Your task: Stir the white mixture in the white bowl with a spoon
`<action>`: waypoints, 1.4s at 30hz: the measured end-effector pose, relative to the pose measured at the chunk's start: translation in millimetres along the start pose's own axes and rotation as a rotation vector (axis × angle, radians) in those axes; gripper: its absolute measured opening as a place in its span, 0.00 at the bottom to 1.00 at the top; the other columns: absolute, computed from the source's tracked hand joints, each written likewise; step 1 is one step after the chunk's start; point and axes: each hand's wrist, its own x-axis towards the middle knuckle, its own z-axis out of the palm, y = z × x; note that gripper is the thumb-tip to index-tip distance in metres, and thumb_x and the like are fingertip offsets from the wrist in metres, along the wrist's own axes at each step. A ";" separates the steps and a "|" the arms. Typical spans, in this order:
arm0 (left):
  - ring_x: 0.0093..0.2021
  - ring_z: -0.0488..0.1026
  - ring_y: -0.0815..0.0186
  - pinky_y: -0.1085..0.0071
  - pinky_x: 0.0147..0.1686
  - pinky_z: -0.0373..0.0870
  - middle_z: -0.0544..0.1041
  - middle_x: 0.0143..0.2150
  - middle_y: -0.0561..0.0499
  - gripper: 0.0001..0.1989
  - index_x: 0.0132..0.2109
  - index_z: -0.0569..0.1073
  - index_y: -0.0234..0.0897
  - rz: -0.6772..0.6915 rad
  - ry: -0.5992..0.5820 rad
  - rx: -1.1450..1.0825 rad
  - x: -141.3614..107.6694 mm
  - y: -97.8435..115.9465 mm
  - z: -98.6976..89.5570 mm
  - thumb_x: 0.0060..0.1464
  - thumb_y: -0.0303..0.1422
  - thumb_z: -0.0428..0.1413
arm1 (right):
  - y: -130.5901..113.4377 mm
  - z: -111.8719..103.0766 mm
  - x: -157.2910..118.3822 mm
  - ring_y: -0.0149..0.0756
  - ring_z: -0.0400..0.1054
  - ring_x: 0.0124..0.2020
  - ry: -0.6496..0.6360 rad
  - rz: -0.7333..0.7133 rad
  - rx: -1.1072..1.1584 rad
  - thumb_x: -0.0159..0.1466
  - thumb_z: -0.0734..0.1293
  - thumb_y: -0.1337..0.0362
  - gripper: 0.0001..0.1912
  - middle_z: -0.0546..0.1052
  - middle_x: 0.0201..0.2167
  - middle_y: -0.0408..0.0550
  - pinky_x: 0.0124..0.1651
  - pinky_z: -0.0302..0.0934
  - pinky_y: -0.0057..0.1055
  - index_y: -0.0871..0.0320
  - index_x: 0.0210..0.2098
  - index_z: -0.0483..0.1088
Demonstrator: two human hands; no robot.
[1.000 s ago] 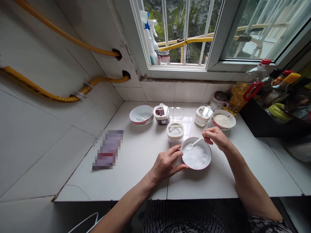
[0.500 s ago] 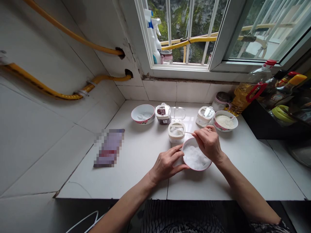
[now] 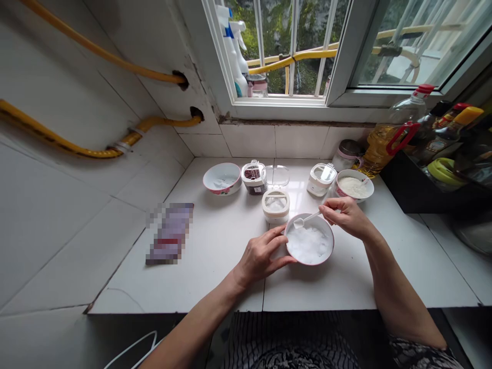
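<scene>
My left hand [image 3: 263,256] grips the left side of a white bowl [image 3: 329,248], fingers at its rim and thumb low near its front. White granules [image 3: 310,245] lie inside it. Pinched in my right hand [image 3: 348,215] is the handle of a small white spoon [image 3: 307,219], its scoop over the bowl's far left part. Just behind the bowl stands a white jar [image 3: 275,215] with its clear lid [image 3: 277,175] flipped up and white contents inside. A second bowl [image 3: 354,187], holding a pale grainy food, sits behind my right hand.
Left of the open jar are a jar of dark red contents [image 3: 253,179] and a patterned bowl [image 3: 223,185]. Another lidded jar [image 3: 321,180] is at the back right, near an oil bottle [image 3: 378,146] and a black box [image 3: 403,187]. A blurred purple packet [image 3: 171,233] lies left.
My right hand has moved the spoon out of the open jar and over the bowl, shifting right. My left hand keeps its hold on the bowl. The view has shifted slightly.
</scene>
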 end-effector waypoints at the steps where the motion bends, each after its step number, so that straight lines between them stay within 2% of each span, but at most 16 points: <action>1: 0.51 0.79 0.56 0.65 0.42 0.81 0.78 0.52 0.35 0.17 0.45 0.71 0.36 -0.001 -0.001 0.001 0.1 0.1 -0.1 0.59 0.45 0.58 | 1.0 -0.7 -0.3 0.27 0.53 0.19 -0.006 0.021 -0.044 0.63 0.61 0.58 0.20 0.62 0.15 0.40 0.23 0.46 0.28 0.57 0.17 0.59; 7: 0.51 0.79 0.56 0.65 0.41 0.80 0.78 0.51 0.35 0.17 0.44 0.70 0.36 0.003 -0.009 -0.007 1.1 0.7 -1.2 0.60 0.46 0.58 | 4.6 14.2 1.1 0.25 0.46 0.19 0.056 -0.018 -0.294 0.61 0.60 0.62 0.19 0.53 0.14 0.38 0.24 0.41 0.30 0.57 0.16 0.53; 10: 0.50 0.79 0.56 0.65 0.42 0.80 0.78 0.51 0.35 0.17 0.45 0.70 0.36 0.006 -0.009 0.000 1.6 1.1 -2.0 0.59 0.45 0.58 | 3.7 17.2 1.7 0.26 0.47 0.20 0.062 -0.052 -0.288 0.62 0.60 0.62 0.19 0.54 0.15 0.38 0.25 0.42 0.30 0.57 0.16 0.52; 16: 0.51 0.79 0.56 0.64 0.42 0.81 0.78 0.52 0.35 0.17 0.45 0.70 0.35 0.004 -0.018 0.003 0.9 0.9 -2.1 0.59 0.45 0.59 | 1.2 8.2 0.2 0.26 0.45 0.20 0.096 -0.030 -0.201 0.61 0.60 0.63 0.19 0.51 0.16 0.38 0.24 0.41 0.30 0.56 0.16 0.50; 22: 0.51 0.79 0.55 0.64 0.42 0.81 0.78 0.52 0.35 0.17 0.45 0.70 0.35 -0.002 -0.024 0.004 -0.3 0.3 -2.0 0.58 0.45 0.60 | 2.2 15.5 1.1 0.25 0.44 0.19 0.017 0.023 -0.211 0.59 0.61 0.64 0.18 0.50 0.16 0.38 0.23 0.40 0.29 0.57 0.16 0.51; 27: 0.51 0.78 0.55 0.64 0.42 0.81 0.78 0.52 0.35 0.17 0.45 0.70 0.35 0.002 -0.020 -0.003 0.3 0.5 -1.9 0.58 0.44 0.60 | 3.7 10.0 2.1 0.25 0.46 0.18 0.062 0.105 -0.066 0.59 0.60 0.63 0.18 0.55 0.14 0.38 0.22 0.40 0.28 0.57 0.14 0.54; 31: 0.51 0.79 0.56 0.64 0.42 0.81 0.78 0.52 0.35 0.17 0.45 0.71 0.35 -0.002 -0.018 -0.007 0.0 0.5 -1.9 0.58 0.44 0.60 | 6.5 2.7 3.9 0.24 0.49 0.17 0.044 0.149 0.097 0.58 0.62 0.60 0.19 0.61 0.13 0.39 0.21 0.42 0.27 0.57 0.13 0.58; 38: 0.51 0.79 0.55 0.64 0.42 0.81 0.78 0.51 0.35 0.17 0.45 0.71 0.35 0.004 -0.017 0.001 0.4 0.9 -2.7 0.58 0.44 0.60 | 11.4 4.0 8.3 0.23 0.49 0.15 0.011 0.223 0.231 0.57 0.65 0.58 0.21 0.61 0.10 0.40 0.21 0.42 0.27 0.57 0.12 0.59; 42: 0.51 0.79 0.55 0.65 0.41 0.81 0.78 0.51 0.35 0.17 0.45 0.71 0.36 0.002 -0.008 0.008 0.0 0.3 -0.9 0.59 0.46 0.58 | 9.3 10.2 10.8 0.26 0.52 0.16 0.109 0.164 0.313 0.59 0.66 0.51 0.24 0.63 0.12 0.41 0.22 0.47 0.28 0.57 0.14 0.61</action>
